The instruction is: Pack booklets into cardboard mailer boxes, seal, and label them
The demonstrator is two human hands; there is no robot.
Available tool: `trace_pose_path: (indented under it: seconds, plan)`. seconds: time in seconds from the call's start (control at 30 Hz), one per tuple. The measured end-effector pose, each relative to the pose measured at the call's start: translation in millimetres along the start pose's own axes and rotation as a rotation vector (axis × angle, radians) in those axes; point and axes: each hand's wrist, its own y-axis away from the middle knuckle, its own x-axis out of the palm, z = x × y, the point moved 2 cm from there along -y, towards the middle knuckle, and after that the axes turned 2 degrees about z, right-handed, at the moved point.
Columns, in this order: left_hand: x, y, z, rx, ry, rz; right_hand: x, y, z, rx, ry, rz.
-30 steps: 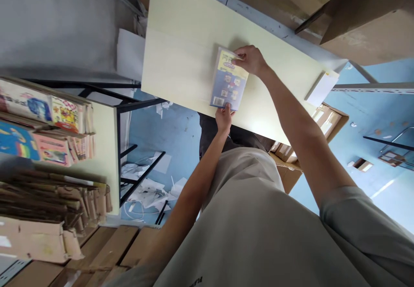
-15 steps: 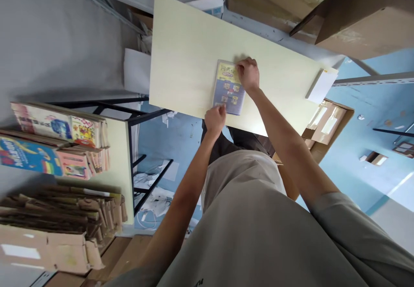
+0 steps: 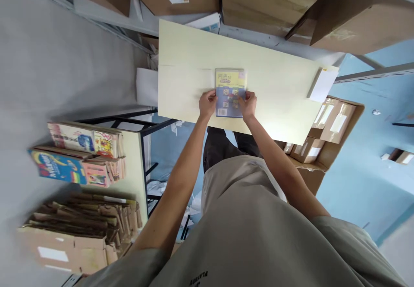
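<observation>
A yellow and blue book (image 3: pixel 230 94) with small cartoon pictures on its cover lies over the pale cream tabletop (image 3: pixel 186 84). Its glossy surface looks like a clear plastic sleeve. My left hand (image 3: pixel 207 104) pinches the book's left edge, fingers curled. At the opposite edge, my right hand (image 3: pixel 248 105) grips it with the thumb over the cover. Whether the book rests flat or is slightly raised, I cannot tell.
A white box-like stack (image 3: pixel 323 83) sits at the table's right end. Cardboard boxes (image 3: pixel 271 2) line the shelf beyond. To the left, a second table holds children's books (image 3: pixel 64 166) and folded cardboard (image 3: pixel 87 218). An open carton (image 3: pixel 336 127) stands at right.
My right hand has moved from the book's upper right corner down to its right edge. My left hand has shifted from the bottom edge to the left edge. The book now sits straighter.
</observation>
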Motion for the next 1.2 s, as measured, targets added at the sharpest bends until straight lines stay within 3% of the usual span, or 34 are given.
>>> trace_pose_path:
  seconds: [0.1,0.3,0.57,0.73,0.83,0.93,1.03,1.2]
  plan:
    - [1.6,-1.5,-8.3,-0.004,-0.028,0.0,-10.5,-9.4,8.2,0.132,-0.082,-0.069]
    - [16.0,1.7,-17.7,0.041,-0.054,-0.01,-43.9,0.1,5.1,0.091,-0.126,-0.019]
    - [19.6,8.1,-11.5,-0.027,-0.101,0.011,-41.5,10.6,9.6,0.196,0.04,-0.013]
    - [25.0,25.9,-42.8,-0.007,-0.21,0.05,-69.3,17.9,29.9,0.129,0.063,-0.035]
    - [49.9,44.0,-81.6,0.089,-0.295,0.045,-106.5,24.1,43.4,0.046,0.021,-0.108]
    - [84.1,56.2,-139.2,0.322,-0.252,0.116,-152.6,26.8,63.0,-0.049,-0.059,-0.21]
    - [107.4,63.5,-213.4,0.618,-0.184,0.203,-202.4,23.5,94.4,-0.171,-0.133,-0.296]
    - [115.4,74.4,-346.4,1.023,-0.107,0.199,-290.0,-2.1,166.8,-0.464,-0.108,-0.501]
